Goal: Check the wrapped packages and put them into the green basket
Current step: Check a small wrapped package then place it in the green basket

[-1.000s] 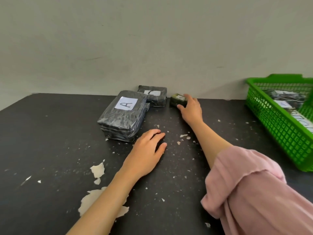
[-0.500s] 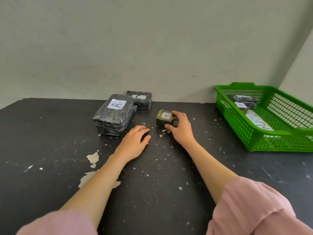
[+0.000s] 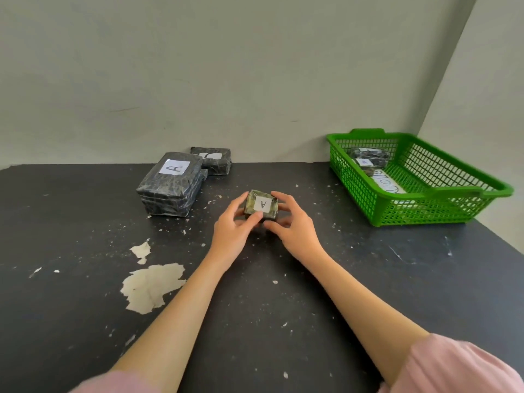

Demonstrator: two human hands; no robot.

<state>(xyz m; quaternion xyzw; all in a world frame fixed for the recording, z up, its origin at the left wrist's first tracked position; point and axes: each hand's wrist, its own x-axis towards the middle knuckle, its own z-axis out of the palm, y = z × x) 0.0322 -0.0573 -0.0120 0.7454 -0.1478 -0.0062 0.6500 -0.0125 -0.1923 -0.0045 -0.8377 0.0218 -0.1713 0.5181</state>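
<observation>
A small olive-green wrapped package (image 3: 261, 205) with a white label marked A sits between both hands above the middle of the black table. My left hand (image 3: 234, 231) grips its left side, thumb on the front edge. My right hand (image 3: 293, 226) grips its right side. A large black wrapped package (image 3: 170, 185) labelled A lies at the back left, with a smaller black package (image 3: 212, 160) behind it by the wall. The green basket (image 3: 360, 188) stands at the back right and holds a dark wrapped package (image 3: 368, 158) and a white labelled one (image 3: 387, 185).
The black table (image 3: 354, 279) has peeled pale patches (image 3: 151, 285) at the front left and scattered white flecks. A grey wall runs along the back, and a corner wall rises behind the basket. Pink sleeves show at the bottom corners.
My right hand drew the small package from the wall toward the table's middle. My left hand left the table and took hold of the package's left side.
</observation>
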